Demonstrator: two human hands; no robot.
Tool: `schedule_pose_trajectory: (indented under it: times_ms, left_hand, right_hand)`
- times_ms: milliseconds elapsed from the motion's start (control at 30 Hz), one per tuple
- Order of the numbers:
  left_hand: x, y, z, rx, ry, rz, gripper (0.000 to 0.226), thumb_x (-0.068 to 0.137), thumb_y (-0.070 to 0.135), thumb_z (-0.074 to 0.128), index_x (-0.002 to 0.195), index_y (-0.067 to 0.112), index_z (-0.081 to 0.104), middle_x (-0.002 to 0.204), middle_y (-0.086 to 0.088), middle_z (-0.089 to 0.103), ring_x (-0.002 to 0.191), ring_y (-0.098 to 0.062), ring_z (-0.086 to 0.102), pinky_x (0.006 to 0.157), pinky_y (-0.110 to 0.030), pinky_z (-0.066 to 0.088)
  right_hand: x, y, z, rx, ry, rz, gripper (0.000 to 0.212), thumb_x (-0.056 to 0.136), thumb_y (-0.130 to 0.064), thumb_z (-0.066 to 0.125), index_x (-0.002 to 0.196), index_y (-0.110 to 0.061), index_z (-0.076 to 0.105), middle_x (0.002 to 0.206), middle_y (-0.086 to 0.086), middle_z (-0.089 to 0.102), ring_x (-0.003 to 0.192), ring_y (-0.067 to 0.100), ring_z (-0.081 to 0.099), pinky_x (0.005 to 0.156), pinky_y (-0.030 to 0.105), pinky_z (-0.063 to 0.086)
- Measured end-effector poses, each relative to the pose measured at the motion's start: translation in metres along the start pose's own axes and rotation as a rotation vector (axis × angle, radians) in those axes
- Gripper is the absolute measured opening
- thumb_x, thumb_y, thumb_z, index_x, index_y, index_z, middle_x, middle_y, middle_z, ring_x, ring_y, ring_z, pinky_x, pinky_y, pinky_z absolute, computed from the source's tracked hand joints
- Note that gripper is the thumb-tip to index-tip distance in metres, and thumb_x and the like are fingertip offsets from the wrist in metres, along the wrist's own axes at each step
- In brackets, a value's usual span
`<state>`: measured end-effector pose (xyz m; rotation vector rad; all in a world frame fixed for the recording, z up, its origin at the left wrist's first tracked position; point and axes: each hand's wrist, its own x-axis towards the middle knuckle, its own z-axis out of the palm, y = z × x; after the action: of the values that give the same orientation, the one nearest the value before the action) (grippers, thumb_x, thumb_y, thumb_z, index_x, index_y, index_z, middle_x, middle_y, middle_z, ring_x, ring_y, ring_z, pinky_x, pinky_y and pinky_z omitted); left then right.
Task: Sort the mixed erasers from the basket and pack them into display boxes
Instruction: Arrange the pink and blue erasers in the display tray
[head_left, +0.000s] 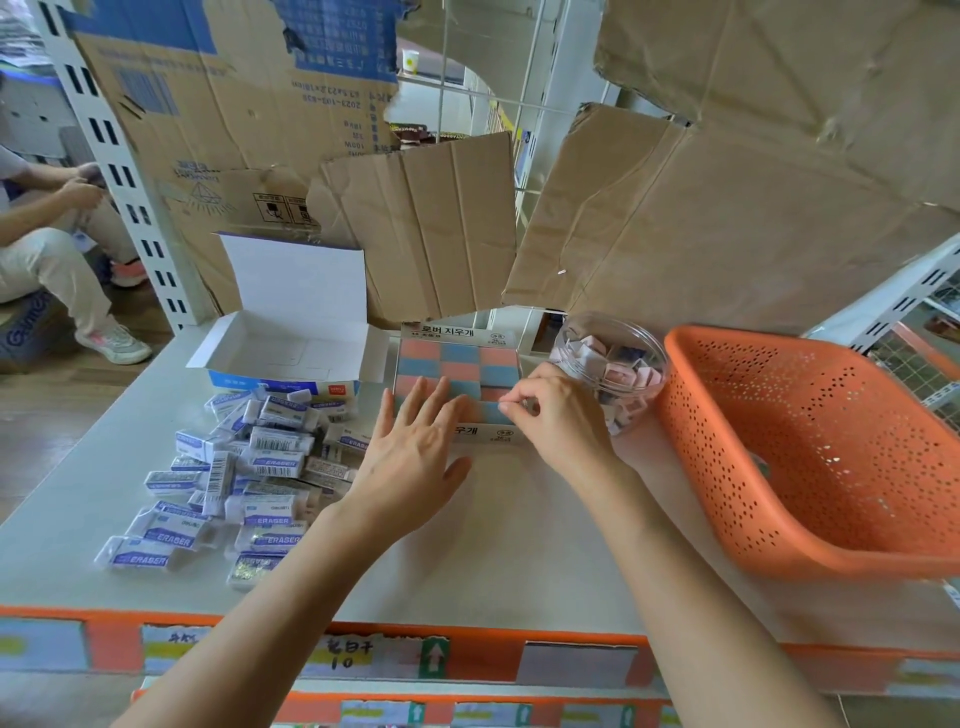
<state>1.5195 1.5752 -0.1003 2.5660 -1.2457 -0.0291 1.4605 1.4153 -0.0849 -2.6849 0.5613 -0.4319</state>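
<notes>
- Resting flat on the near edge of the checkered display box (493, 434), the left grip (415, 452) is open, with its fingers straight and slightly spread.
- The right grip (558, 415) is curled, and its fingertips (521, 401) pinch a blue eraser (493, 414) at the box's near right corner.
- Pink and blue erasers (447, 371) fill the box in a checker pattern.
- White sleeved erasers (249, 467) lie in a loose pile on the desk (519, 545), to the left of the left grip and in front of an open white box (291, 343).
- A clear tub (608, 364) of small wrapped erasers stands between the display box and the orange basket (810, 441).
</notes>
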Motion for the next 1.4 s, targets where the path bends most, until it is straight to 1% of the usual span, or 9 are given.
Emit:
schedule_pose_trajectory:
  times_ms: [200, 433, 567, 667, 800, 933, 1100, 1300, 1400]
  left_hand:
    - [0.000, 0.002, 0.002, 0.049, -0.043, -0.034, 0.069, 0.096, 0.045, 0.035, 0.148, 0.018, 0.000, 0.156, -0.005, -0.008, 0.142, -0.024, -0.013, 0.114, -0.044, -0.011]
    - [-0.010, 0.004, 0.003, 0.000, 0.018, -0.030, 0.069, 0.096, 0.042, 0.037, 0.148, 0.020, -0.003, 0.156, -0.003, -0.012, 0.141, -0.022, -0.017, 0.107, -0.037, -0.019]
    - [-0.005, 0.006, -0.001, 0.010, -0.016, 0.037, 0.066, 0.096, 0.042, 0.036, 0.148, 0.024, -0.001, 0.156, 0.002, -0.007, 0.142, -0.022, -0.016, 0.112, -0.044, -0.016]
    - [0.000, 0.006, -0.001, -0.009, -0.028, 0.053, 0.066, 0.096, 0.042, 0.037, 0.148, 0.023, 0.003, 0.157, 0.002, -0.001, 0.143, -0.021, -0.011, 0.115, -0.046, -0.010]
    - [-0.001, 0.002, 0.002, 0.017, -0.033, 0.073, 0.065, 0.096, 0.042, 0.037, 0.148, 0.021, 0.005, 0.157, 0.001, 0.002, 0.143, -0.021, -0.009, 0.113, -0.043, -0.011]
    - [-0.002, -0.001, 0.001, 0.024, -0.033, 0.096, 0.065, 0.096, 0.041, 0.038, 0.148, 0.022, 0.004, 0.157, 0.001, 0.001, 0.143, -0.021, -0.009, 0.112, -0.042, -0.013]
    - [-0.002, -0.002, 0.001, 0.028, -0.055, 0.105, 0.067, 0.096, 0.042, 0.038, 0.148, 0.022, 0.001, 0.157, 0.001, -0.003, 0.143, -0.021, -0.011, 0.116, -0.044, -0.009]
    - [-0.010, -0.002, -0.007, -0.099, 0.006, 0.094, 0.060, 0.096, 0.036, 0.041, 0.147, 0.022, 0.012, 0.156, -0.001, 0.006, 0.144, -0.018, -0.003, 0.117, -0.036, -0.006]
    - [-0.018, -0.003, -0.015, -0.124, 0.060, 0.068, 0.059, 0.096, 0.036, 0.040, 0.147, 0.023, 0.013, 0.156, 0.001, 0.007, 0.144, -0.014, -0.001, 0.113, -0.029, -0.006]
  right_hand:
    - [-0.012, 0.004, -0.009, 0.016, -0.141, -0.051, 0.035, 0.092, -0.026, 0.056, 0.126, -0.021, 0.058, 0.114, -0.003, 0.053, 0.099, 0.014, 0.054, 0.076, 0.027, 0.040]
    - [-0.044, 0.010, -0.007, 0.135, -0.045, -0.033, 0.042, 0.090, -0.021, 0.058, 0.131, -0.019, 0.051, 0.128, -0.002, 0.053, 0.115, 0.013, 0.051, 0.088, 0.022, 0.038]
    - [-0.050, 0.010, -0.006, 0.080, -0.065, -0.085, 0.053, 0.089, -0.017, 0.059, 0.139, -0.014, 0.042, 0.142, 0.000, 0.045, 0.131, 0.014, 0.040, 0.103, 0.015, 0.024]
    - [-0.045, 0.007, -0.002, 0.024, -0.083, -0.135, 0.057, 0.086, -0.011, 0.060, 0.139, -0.010, 0.040, 0.145, 0.004, 0.041, 0.133, 0.017, 0.038, 0.106, 0.015, 0.019]
    - [-0.042, 0.005, 0.004, 0.033, -0.060, -0.147, 0.050, 0.084, -0.010, 0.062, 0.133, -0.010, 0.050, 0.141, 0.002, 0.046, 0.124, 0.020, 0.050, 0.104, 0.027, 0.036]
    - [-0.041, 0.010, 0.000, 0.028, -0.064, -0.150, 0.045, 0.087, -0.013, 0.060, 0.131, -0.017, 0.054, 0.140, -0.005, 0.047, 0.124, 0.015, 0.050, 0.105, 0.026, 0.035]
    - [-0.042, 0.011, -0.004, -0.041, -0.105, -0.174, 0.047, 0.088, -0.014, 0.058, 0.134, -0.020, 0.050, 0.144, -0.004, 0.043, 0.130, 0.015, 0.044, 0.108, 0.038, 0.034]
    - [-0.049, 0.003, -0.002, 0.071, 0.034, -0.148, 0.040, 0.087, -0.013, 0.060, 0.127, -0.016, 0.056, 0.137, 0.002, 0.050, 0.123, 0.019, 0.049, 0.099, 0.022, 0.031]
    - [-0.046, -0.005, 0.002, 0.114, 0.043, -0.181, 0.042, 0.086, -0.011, 0.062, 0.127, -0.015, 0.056, 0.133, 0.002, 0.053, 0.122, 0.020, 0.050, 0.102, 0.027, 0.035]
